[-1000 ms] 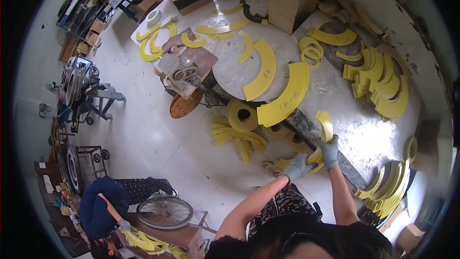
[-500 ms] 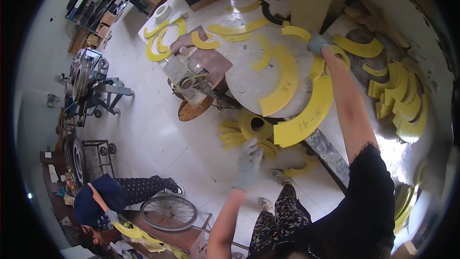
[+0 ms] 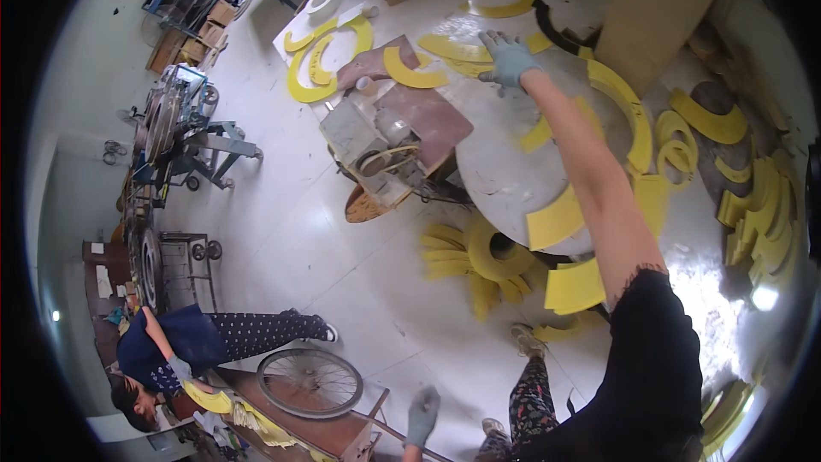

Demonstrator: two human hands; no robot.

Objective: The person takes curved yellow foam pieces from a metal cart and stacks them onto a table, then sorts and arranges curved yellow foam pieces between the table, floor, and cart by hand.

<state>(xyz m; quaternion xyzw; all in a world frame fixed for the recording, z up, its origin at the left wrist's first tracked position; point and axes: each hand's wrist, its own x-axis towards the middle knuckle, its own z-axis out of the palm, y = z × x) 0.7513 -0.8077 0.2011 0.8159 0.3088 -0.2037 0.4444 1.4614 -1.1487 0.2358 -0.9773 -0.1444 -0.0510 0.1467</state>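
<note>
The person's right hand (image 3: 510, 60), gloved in grey, stretched out with its fingers spread, just beside a yellow curved strip (image 3: 451, 49); whether it touched the strip could not be told. A black curved strip (image 3: 554, 27) lay beyond it, to the right. The left hand (image 3: 422, 415), also gloved, hung low near a spoked wheel (image 3: 310, 383); blur left its grip impossible to tell. Under the right forearm, a broad yellow arc (image 3: 556, 218) rested on the round table (image 3: 496, 175), partly hidden.

Flat yellow arc-shaped pieces (image 3: 453, 48) lie on a pale work surface (image 3: 500, 175), some overlapping in a fanned pile (image 3: 768, 222).
</note>
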